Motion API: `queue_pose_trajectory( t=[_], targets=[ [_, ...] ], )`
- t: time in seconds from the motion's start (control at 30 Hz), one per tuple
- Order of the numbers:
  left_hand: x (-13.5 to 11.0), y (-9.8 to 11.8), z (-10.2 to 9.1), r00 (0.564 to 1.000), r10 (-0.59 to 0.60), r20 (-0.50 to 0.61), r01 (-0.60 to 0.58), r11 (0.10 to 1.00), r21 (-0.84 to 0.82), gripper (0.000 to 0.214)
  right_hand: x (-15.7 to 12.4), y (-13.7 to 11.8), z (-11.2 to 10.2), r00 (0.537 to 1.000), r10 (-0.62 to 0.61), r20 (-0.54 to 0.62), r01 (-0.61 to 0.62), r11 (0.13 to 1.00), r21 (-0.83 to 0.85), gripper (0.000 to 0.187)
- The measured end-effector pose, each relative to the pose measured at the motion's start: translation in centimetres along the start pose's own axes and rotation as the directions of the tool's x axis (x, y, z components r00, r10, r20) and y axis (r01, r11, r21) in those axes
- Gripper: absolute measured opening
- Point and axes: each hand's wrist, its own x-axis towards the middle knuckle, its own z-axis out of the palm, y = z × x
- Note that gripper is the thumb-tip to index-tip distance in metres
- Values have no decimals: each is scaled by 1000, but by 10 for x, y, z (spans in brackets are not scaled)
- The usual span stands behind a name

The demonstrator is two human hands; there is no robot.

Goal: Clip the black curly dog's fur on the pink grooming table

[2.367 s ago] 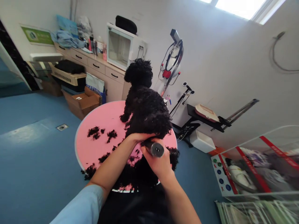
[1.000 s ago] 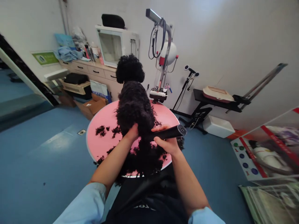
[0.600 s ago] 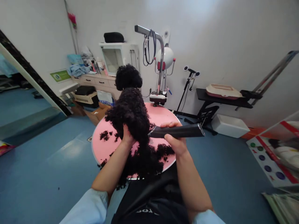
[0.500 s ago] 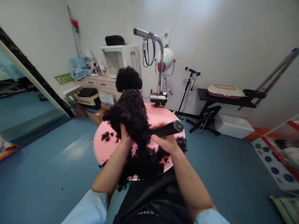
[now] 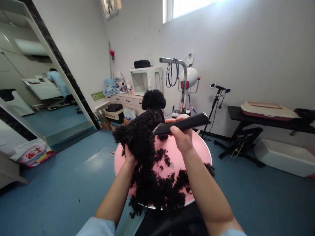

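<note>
My right grip [image 5: 182, 135] is closed round the clipper [image 5: 189, 122], its head at the right side of the dog [image 5: 141, 127]. Left grip [image 5: 130, 156] on its rear, fingers hidden, can't tell how tight. Dog's left on the surface [image 5: 201, 146], open pink rightward to the rim. Hair [image 5: 157, 191] overhangs the near edge.

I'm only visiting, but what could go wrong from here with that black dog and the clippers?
The dog might jerk into the black clippers, held in the right hand with their tip at its side, and get nicked.
The loop hangs from the metal arm, apart from the dog, so with only the left hand at its rear, it could perhaps step off the pink table.
Hair overhanging the near edge may drop.
</note>
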Motion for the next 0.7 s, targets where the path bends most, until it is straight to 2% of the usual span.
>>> queue_pose_trajectory(
  t=[0.07,0.13,0.23,0.27,0.3,0.33,0.37,0.43,0.5,0.53,0.57,0.63,0.7],
  targets=[
    [-1,2,2,1000,13,18,-13,1000,-9,47,20,9,17,983,94,156,-82,993,-83,33],
    [-3,7,2,1000,13,17,-13,1000,-18,47,22,23,26,925,225,305,-164,963,-212,24],
    [-3,15,-3,999,-10,-32,10,1000,-10,47,1,43,19,821,383,424,-255,910,-327,15],
    [-3,17,-5,999,-19,-39,19,1000,-7,49,-6,47,13,796,416,440,-288,899,-329,16],
    [-2,19,-9,999,-25,-32,24,1000,-5,51,-12,50,7,789,431,437,-320,896,-306,19],
    [-2,20,-11,1000,-24,-16,24,1000,-4,53,-15,51,1,809,423,409,-344,904,-254,22],
    [-3,20,-14,1000,-12,-2,12,1000,-3,55,-14,52,-4,855,386,347,-347,922,-171,25],
    [-4,20,-16,999,33,10,-33,999,-1,55,-5,51,-7,957,264,118,-269,963,30,28],
    [-8,20,-15,997,72,22,-72,997,5,54,8,52,-3,982,161,-95,-148,981,127,31],
    [-9,20,-14,996,84,36,-84,996,9,55,13,53,2,983,134,-127,-120,986,113,31],
    [-11,21,-12,994,96,54,-97,995,12,55,15,57,6,986,126,-108,-119,991,64,32],
    [-14,23,-10,990,110,86,-112,994,20,55,9,68,14,986,165,20,-163,983,-88,29],
    [-14,25,-12,993,92,70,-95,995,38,51,-6,82,13,945,278,170,-238,946,-221,23]
  ],
)
